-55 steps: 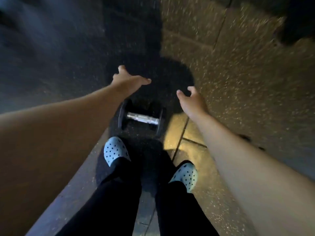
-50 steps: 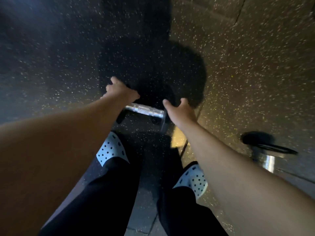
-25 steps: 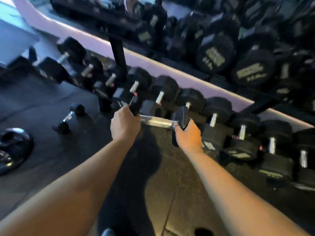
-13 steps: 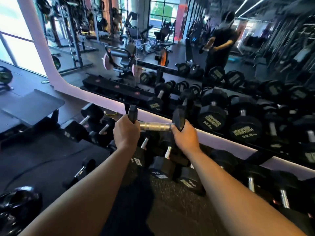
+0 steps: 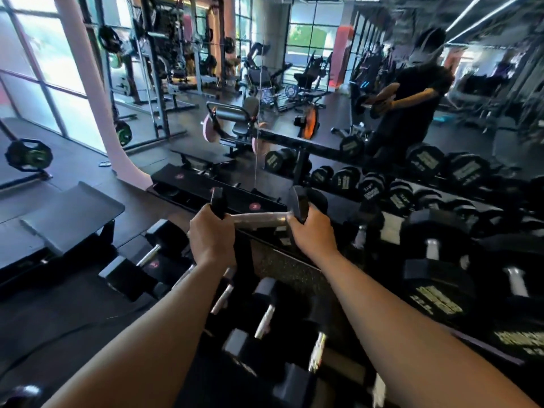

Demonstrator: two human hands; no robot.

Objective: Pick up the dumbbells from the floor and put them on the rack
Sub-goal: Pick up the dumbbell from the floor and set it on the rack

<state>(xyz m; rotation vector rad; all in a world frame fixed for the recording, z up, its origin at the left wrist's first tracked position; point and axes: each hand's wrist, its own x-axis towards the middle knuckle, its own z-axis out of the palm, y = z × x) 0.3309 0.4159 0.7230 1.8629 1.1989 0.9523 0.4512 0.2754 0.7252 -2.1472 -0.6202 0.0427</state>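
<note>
I hold a small black dumbbell (image 5: 259, 219) with a silver handle level in front of me, above the rack's upper shelf (image 5: 235, 198). My left hand (image 5: 211, 237) grips its left head and my right hand (image 5: 312, 235) grips its right head. The rack is a black tiered dumbbell rack. Its upper shelf behind the dumbbell shows bare black slots with small round labels. The lower tier (image 5: 265, 313) under my arms holds several black hex dumbbells.
Large black dumbbells (image 5: 435, 278) fill the rack's right side. A wall mirror behind the rack reflects the gym and a person in black (image 5: 412, 95). A grey flat bench (image 5: 67, 213) stands at left, with a barbell plate (image 5: 28, 154) beyond it.
I picked the dumbbell off the floor with both hands and stood up. It has risen from in front of the lower tier to the height of the upper shelf.
</note>
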